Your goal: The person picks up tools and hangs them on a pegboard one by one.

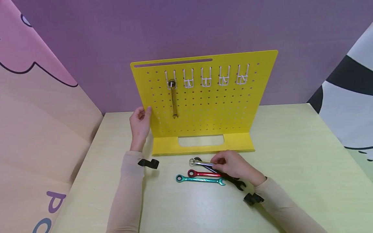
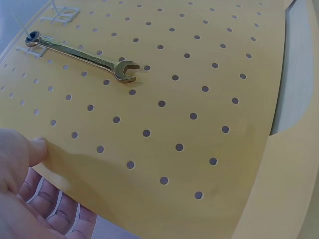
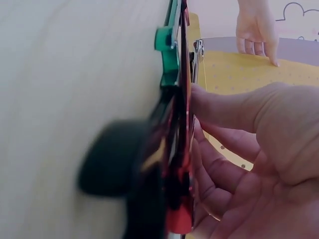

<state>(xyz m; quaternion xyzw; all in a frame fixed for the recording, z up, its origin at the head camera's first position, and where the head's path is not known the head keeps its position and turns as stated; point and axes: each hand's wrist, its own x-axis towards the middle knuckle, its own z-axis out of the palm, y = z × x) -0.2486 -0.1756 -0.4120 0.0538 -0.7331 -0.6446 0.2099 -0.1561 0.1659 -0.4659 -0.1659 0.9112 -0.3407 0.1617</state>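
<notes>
Left hand [image 1: 140, 125] grips board [image 1: 205, 107] beside hung brass wrench [image 1: 174, 101]; right hand [image 1: 235, 164] pinches silver wrench [image 1: 201, 163]; black wrench [image 1: 239, 184], red wrench [image 1: 205, 174], green wrench [image 1: 201, 179] nearby, unhung.

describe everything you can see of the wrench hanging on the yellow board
The gold wrench looks like polished, reflective metal: a slim, straight shank with a dark-centred ring at one end and an open fork at the other. It hangs ring up, fork down, slightly slanted, from the leftmost white wire hook on the yellow pegboard. The hook passes through its ring; whether the fork touches the board is unclear.
</notes>
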